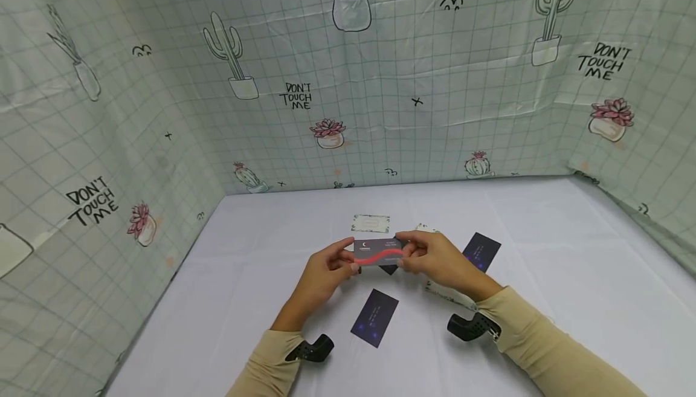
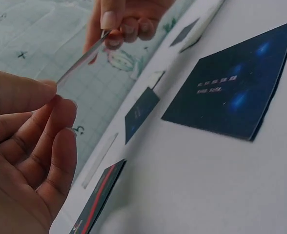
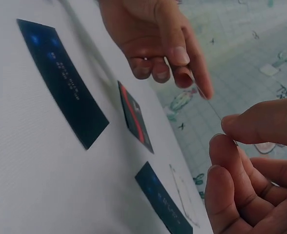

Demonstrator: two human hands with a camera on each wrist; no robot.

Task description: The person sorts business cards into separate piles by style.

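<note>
Sleeves (image 1: 565, 345), grey card (image 1: 377, 252) (red-waved)

Card (image 2: 83, 59) edge-on between fingers (image 2: 29, 91)

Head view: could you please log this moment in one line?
left fingers: pinching grey card | right fingers: likewise | card: above table

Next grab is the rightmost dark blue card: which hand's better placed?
Probably right. The right hand is next to the dark blue card; the left hand is farther off. Both pinch the grey card, so the right would need to let go first.
</note>
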